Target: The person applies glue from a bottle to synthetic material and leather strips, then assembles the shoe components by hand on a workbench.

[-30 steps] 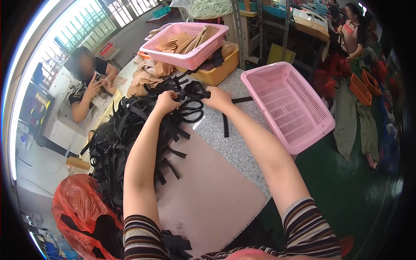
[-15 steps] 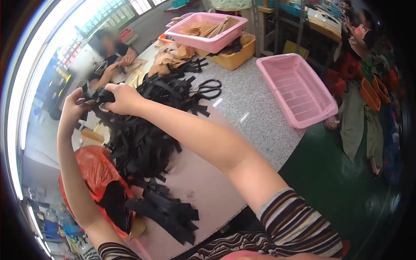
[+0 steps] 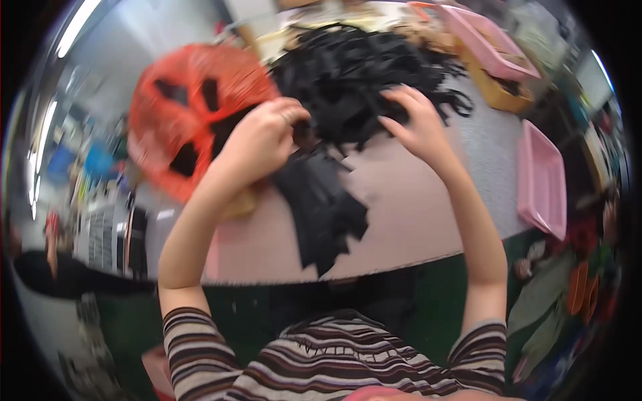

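Observation:
My left hand [image 3: 264, 137] is above the near left of the table, its fingers curled round a dark piece [image 3: 305, 136] that looks like a black fabric strip; blur hides its exact shape. Just below it lies a stack of flat black strips [image 3: 321, 210]. My right hand [image 3: 424, 130] hangs at the near edge of a large tangled heap of black strips [image 3: 354, 73], thumb and fingers apart, with nothing visible in it. Beside my left hand is a red plastic bag [image 3: 160, 127], with black material showing through its openings.
Scissors [image 3: 461, 103] lie right of the heap. A pink basket [image 3: 491, 43] rests on a yellow bin [image 3: 498, 90] at the back right. Another pink basket [image 3: 543, 180] sits at the table's right edge. Pinkish board [image 3: 408, 220] covers the near tabletop.
My hands, together at the far left around a black strip, have separated and come nearer. The right has let go and opened. The view has swung left and down.

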`<act>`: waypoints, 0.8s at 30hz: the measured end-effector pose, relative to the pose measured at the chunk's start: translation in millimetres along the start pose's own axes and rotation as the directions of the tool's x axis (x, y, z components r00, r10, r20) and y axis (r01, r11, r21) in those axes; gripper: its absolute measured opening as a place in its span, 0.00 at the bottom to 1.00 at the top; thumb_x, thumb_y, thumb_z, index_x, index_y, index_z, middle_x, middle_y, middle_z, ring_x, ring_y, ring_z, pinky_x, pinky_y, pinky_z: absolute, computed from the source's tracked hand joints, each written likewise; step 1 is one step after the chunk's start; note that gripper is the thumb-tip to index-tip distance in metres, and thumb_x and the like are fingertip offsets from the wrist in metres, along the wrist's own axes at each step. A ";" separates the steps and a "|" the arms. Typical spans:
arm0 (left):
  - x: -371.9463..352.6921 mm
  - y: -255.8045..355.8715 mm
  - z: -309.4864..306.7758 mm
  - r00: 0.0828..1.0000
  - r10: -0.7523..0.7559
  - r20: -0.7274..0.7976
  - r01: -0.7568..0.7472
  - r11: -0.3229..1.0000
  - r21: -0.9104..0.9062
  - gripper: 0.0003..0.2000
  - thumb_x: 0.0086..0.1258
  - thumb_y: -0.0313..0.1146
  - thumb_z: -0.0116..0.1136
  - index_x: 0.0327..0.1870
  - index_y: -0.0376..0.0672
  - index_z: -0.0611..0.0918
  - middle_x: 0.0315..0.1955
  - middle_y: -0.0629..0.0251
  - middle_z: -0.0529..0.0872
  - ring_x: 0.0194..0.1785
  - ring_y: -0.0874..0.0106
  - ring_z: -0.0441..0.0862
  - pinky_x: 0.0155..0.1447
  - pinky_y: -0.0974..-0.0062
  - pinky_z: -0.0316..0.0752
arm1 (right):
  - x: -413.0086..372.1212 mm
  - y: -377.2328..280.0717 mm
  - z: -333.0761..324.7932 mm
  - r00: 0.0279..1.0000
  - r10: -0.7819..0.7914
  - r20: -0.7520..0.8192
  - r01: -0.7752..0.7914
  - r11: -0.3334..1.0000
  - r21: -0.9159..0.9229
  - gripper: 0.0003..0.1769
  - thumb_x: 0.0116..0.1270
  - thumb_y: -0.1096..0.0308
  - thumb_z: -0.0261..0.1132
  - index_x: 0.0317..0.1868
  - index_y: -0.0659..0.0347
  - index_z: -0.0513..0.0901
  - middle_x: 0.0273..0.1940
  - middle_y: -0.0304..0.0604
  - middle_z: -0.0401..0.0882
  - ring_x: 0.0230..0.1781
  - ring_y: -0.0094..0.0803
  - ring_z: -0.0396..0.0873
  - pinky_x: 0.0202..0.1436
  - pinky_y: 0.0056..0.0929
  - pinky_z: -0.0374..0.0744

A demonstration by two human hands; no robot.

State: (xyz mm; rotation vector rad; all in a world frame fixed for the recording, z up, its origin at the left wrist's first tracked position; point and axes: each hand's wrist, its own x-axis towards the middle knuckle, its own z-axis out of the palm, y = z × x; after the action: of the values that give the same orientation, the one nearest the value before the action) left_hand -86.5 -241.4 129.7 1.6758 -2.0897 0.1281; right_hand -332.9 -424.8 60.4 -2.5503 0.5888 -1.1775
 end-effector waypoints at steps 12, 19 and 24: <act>-238.4 -57.0 5.6 0.910 -0.414 -0.012 0.411 0.898 0.155 0.20 0.60 0.43 0.68 0.49 0.39 0.85 0.45 0.50 0.88 0.49 0.54 0.86 0.54 0.58 0.79 | -157.1 -128.9 42.4 0.926 0.334 0.177 -0.358 0.926 0.122 0.33 0.58 0.57 0.76 0.60 0.65 0.78 0.61 0.57 0.73 0.67 0.56 0.69 0.68 0.47 0.70; -217.5 -73.2 45.3 0.659 -0.687 0.307 0.689 0.715 0.123 0.29 0.50 0.51 0.72 0.49 0.39 0.84 0.45 0.49 0.87 0.51 0.55 0.85 0.54 0.60 0.78 | -130.9 -122.6 87.7 0.782 0.520 0.344 -0.521 0.848 -0.098 0.50 0.57 0.51 0.75 0.73 0.64 0.62 0.71 0.58 0.65 0.74 0.52 0.62 0.74 0.45 0.63; -229.9 -9.8 6.9 0.739 -0.620 0.265 0.642 0.767 0.003 0.28 0.48 0.43 0.76 0.48 0.35 0.84 0.47 0.49 0.85 0.52 0.55 0.83 0.56 0.62 0.77 | -116.1 -109.4 95.1 0.746 0.482 0.459 -0.609 0.772 0.180 0.53 0.51 0.62 0.80 0.74 0.63 0.60 0.73 0.55 0.64 0.75 0.47 0.63 0.75 0.39 0.63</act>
State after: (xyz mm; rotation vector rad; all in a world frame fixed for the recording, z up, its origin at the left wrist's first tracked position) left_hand -43.4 -38.9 28.9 2.3421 -1.5187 -0.4130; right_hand -300.6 -267.1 -32.3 -2.0202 0.8888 -0.4822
